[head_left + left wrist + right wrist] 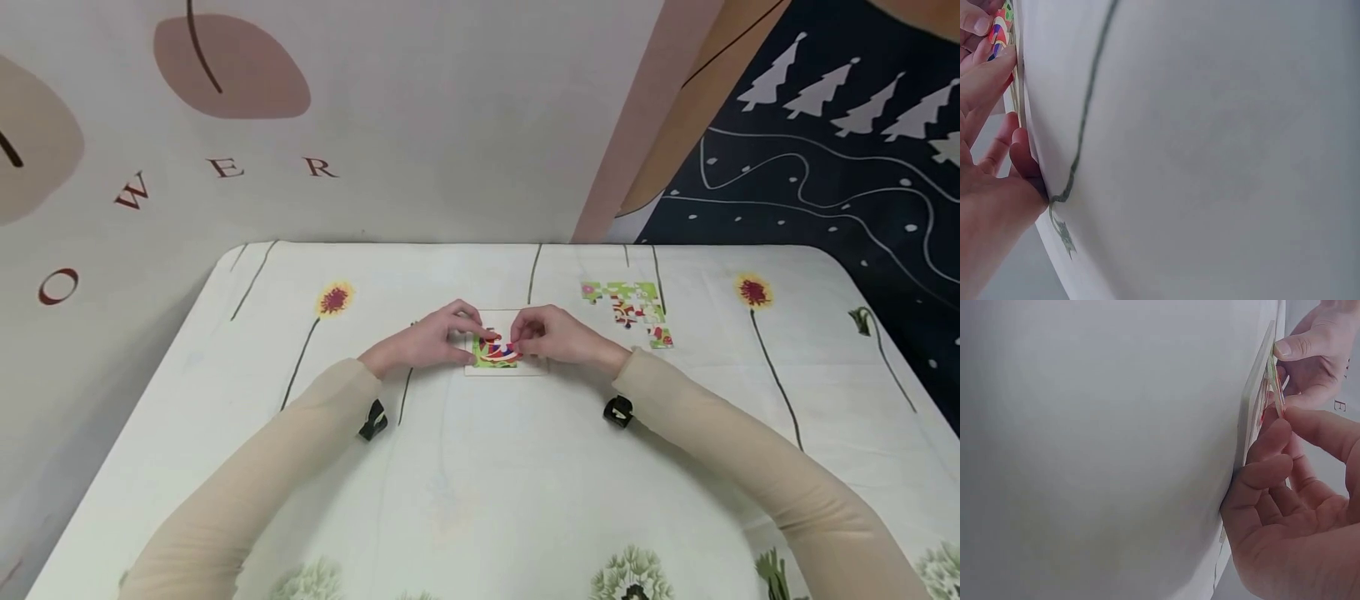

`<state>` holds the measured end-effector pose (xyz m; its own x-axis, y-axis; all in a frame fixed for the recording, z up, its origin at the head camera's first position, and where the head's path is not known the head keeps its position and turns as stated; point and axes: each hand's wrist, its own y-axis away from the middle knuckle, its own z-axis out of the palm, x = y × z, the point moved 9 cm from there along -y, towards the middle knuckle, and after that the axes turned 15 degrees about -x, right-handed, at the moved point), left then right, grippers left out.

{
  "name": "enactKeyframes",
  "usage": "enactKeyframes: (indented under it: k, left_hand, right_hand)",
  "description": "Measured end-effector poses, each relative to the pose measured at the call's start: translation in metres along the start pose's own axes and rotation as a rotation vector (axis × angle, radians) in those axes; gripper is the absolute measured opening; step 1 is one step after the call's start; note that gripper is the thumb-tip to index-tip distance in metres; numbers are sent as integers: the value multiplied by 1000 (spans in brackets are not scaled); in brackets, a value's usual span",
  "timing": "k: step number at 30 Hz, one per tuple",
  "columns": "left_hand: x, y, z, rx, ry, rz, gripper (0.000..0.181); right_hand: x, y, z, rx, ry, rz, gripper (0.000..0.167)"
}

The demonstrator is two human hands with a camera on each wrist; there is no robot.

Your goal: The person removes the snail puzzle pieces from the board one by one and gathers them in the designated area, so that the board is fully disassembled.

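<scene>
On a thin pale puzzle board lies a partly assembled jigsaw picture in green, red, white and blue. My left hand is at the board's left side, its thumb pressing the picture's green edge and a forefinger reaching over the upper part. From the right, my right hand pinches a puzzle piece between thumb and forefinger. That side is tilted up from the board in the right wrist view. Fingers hide much of the picture, so I cannot tell whether the pinched piece is joined to the others.
Several joined and loose puzzle pieces lie on the table to the right, beyond my right hand. One red-and-green piece sits nearest. A white flower-print cloth covers the table, and a printed curtain stands behind its far edge.
</scene>
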<state>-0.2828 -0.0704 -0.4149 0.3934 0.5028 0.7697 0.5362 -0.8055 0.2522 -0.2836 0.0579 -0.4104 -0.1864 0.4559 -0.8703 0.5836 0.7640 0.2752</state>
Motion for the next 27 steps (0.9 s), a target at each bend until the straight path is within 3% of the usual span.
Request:
enactKeyframes:
  k: [14, 27]
  left_hand:
    - [-2, -2, -1, -20, 17, -20, 44]
    - [-1, -2, -1, -17, 29, -30, 41]
  right_hand:
    - [2, 6, -6, 36, -1, -10, 7]
    - [10, 26, -22, 82, -31, 23, 7]
